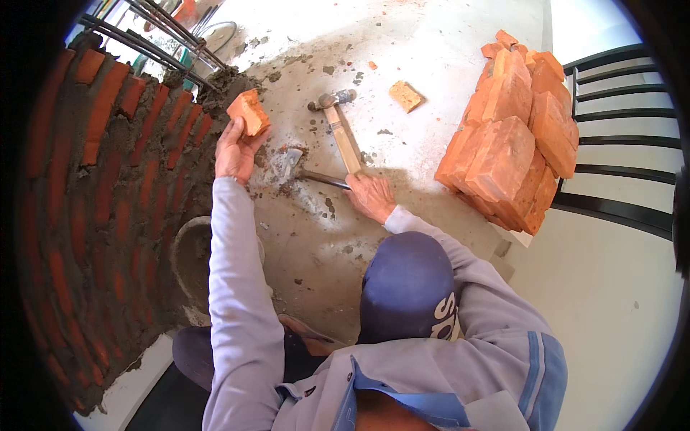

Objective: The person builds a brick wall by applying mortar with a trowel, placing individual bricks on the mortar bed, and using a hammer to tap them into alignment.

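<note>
My left hand (233,152) holds a broken piece of orange brick (249,113) up beside the top of a curved brick wall (108,179) with wet grey mortar in its joints. My right hand (370,196) grips the handle of a trowel (291,164). Its blade rests on the concrete floor in a smear of mortar. A hammer (339,123) with a wooden handle lies on the floor just beyond the trowel, touched by neither hand.
A stack of orange bricks (510,144) stands to the right, with a loose brick fragment (405,95) beyond the hammer. Black railing bars (618,129) run at the far right, and steel rods (151,43) cross above the wall. A grey mortar basin (188,251) sits by the wall's foot.
</note>
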Action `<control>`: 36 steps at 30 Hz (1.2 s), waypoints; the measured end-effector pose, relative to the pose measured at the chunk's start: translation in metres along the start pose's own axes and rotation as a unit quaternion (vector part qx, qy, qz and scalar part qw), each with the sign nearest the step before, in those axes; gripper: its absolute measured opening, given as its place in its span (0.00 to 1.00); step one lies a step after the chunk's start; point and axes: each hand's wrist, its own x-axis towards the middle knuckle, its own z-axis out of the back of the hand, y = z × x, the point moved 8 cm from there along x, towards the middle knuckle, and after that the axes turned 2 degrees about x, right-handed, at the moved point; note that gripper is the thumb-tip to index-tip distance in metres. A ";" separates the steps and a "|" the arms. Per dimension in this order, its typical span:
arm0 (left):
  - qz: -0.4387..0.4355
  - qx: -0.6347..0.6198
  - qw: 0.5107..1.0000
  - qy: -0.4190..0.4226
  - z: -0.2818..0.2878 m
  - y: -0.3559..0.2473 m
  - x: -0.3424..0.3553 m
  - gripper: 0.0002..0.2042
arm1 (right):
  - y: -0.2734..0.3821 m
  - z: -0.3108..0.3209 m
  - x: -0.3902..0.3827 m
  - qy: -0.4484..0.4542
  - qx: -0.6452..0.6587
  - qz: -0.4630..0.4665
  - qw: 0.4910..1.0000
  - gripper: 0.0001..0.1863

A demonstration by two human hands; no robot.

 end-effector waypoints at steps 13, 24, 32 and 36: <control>0.129 -0.066 0.976 0.160 -0.019 -0.056 -0.103 0.24 | -0.166 0.096 0.120 -0.216 0.123 -0.083 0.965 0.19; 0.090 0.649 0.754 0.036 0.079 0.032 0.006 0.28 | 0.156 0.065 0.124 0.227 0.740 -0.100 0.625 0.26; -0.179 0.086 0.980 0.010 0.002 -0.196 -0.211 0.19 | 0.331 0.181 0.096 0.127 0.641 0.038 0.756 0.22; -0.161 -0.048 0.982 -0.082 0.013 -0.277 -0.330 0.24 | 0.464 0.250 0.058 0.215 0.609 0.141 0.750 0.29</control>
